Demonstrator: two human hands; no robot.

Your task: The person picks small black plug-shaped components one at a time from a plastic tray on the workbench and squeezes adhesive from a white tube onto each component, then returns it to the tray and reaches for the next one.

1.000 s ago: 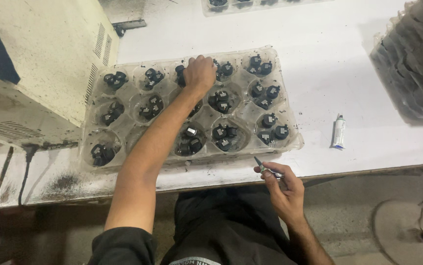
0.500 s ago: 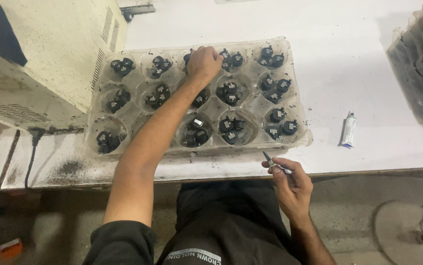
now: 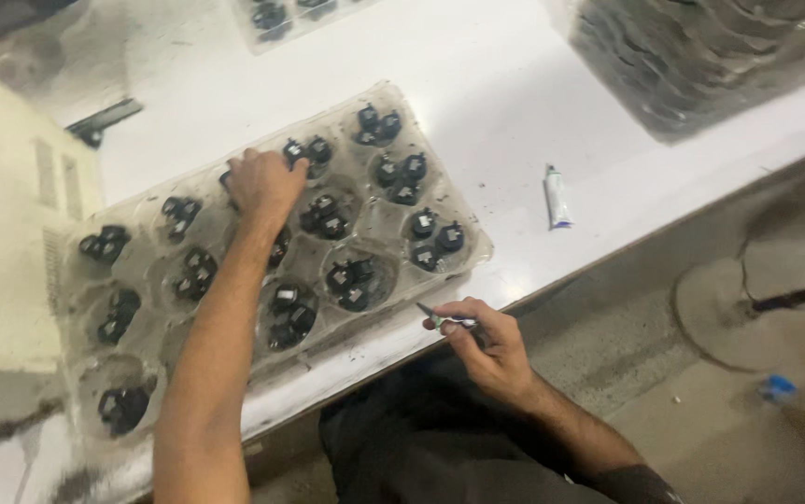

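Observation:
A clear plastic tray with round wells lies on the white table, each well holding small black parts. My left hand reaches over the tray and its fingers are curled down into a well in the far row, on the black parts there. Whether it grips one is hidden by the hand. My right hand rests at the table's front edge, shut on a thin pen-like tool whose tip points toward the tray.
A small white tube lies right of the tray. A cream machine housing stands at the left. A stack of dark trays fills the back right, and another tray of parts sits at the far edge.
The view has tilted and swung right. My left hand stays in the far row of wells. My right hand still holds the tool at the table edge.

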